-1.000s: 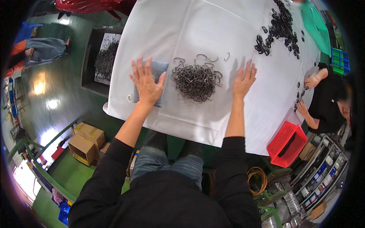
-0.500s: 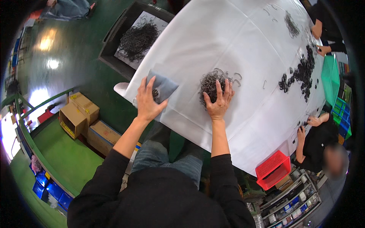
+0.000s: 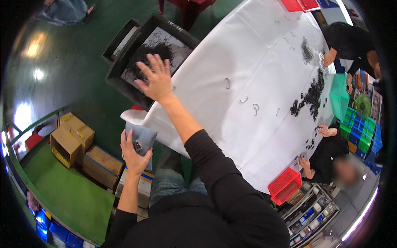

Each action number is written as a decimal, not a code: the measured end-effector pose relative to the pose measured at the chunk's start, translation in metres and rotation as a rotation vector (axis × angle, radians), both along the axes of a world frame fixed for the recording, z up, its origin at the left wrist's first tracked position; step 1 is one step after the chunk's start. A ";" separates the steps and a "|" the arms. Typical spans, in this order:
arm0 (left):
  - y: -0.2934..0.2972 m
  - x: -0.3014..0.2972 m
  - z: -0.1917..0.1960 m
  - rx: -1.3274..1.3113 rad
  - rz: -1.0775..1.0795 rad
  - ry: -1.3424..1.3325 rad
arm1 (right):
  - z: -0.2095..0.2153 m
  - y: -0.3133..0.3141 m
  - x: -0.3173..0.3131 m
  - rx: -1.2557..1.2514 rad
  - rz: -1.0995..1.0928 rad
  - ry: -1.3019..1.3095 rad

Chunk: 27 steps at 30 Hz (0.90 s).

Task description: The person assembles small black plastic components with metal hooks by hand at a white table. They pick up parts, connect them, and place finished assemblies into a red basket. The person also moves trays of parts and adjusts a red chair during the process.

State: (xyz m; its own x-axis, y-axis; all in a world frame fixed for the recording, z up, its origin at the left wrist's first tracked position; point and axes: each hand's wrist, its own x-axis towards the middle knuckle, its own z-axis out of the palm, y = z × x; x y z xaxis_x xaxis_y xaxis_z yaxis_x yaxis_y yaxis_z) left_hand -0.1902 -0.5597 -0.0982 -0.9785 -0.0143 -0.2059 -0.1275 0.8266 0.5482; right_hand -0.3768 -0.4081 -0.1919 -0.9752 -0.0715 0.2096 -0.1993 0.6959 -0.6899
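My left hand (image 3: 135, 157), at the table's near left corner, is closed around a grey-blue cloth-like piece (image 3: 144, 134). Some small dark bits show between its thumb and fingers; their kind is hard to make out. My right hand (image 3: 157, 80) reaches across to the left with fingers spread and nothing in them. It hovers above a black crate (image 3: 128, 89), over a heap of thin black hook-shaped pieces (image 3: 162, 48) on a white sheet inside. Whether the fingertips touch the heap cannot be told. A few loose hooks (image 3: 228, 84) lie scattered on the white-covered table (image 3: 206, 111).
Black parts (image 3: 314, 95) spread along the table's right side, where two people work. A green tray (image 3: 340, 97) and a red basket (image 3: 285, 186) stand at that edge. Cardboard boxes (image 3: 68, 140) sit on the left by a green platform (image 3: 70, 190). A dark red stool (image 3: 188, 10) stands beyond the crate.
My right hand has left the table and swung left over the crate; the hook pile it held there is gone from that spot. My left hand has drawn the cloth-like piece nearer and lower.
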 end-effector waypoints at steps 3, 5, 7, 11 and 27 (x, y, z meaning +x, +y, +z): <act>0.000 -0.004 0.005 0.026 -0.014 -0.019 | 0.009 0.002 -0.008 -0.087 -0.100 0.060; 0.003 -0.007 0.007 0.047 -0.023 -0.047 | 0.007 0.041 0.010 -0.053 -0.252 0.049; 0.008 -0.010 0.006 0.025 -0.078 -0.038 | -0.004 0.113 0.042 0.156 -0.495 0.065; 0.019 -0.012 0.000 0.049 -0.168 -0.056 | -0.018 0.292 0.146 0.397 -1.045 -0.098; 0.003 0.008 0.010 0.024 -0.076 -0.117 | -0.021 0.095 0.049 0.188 -0.376 -0.044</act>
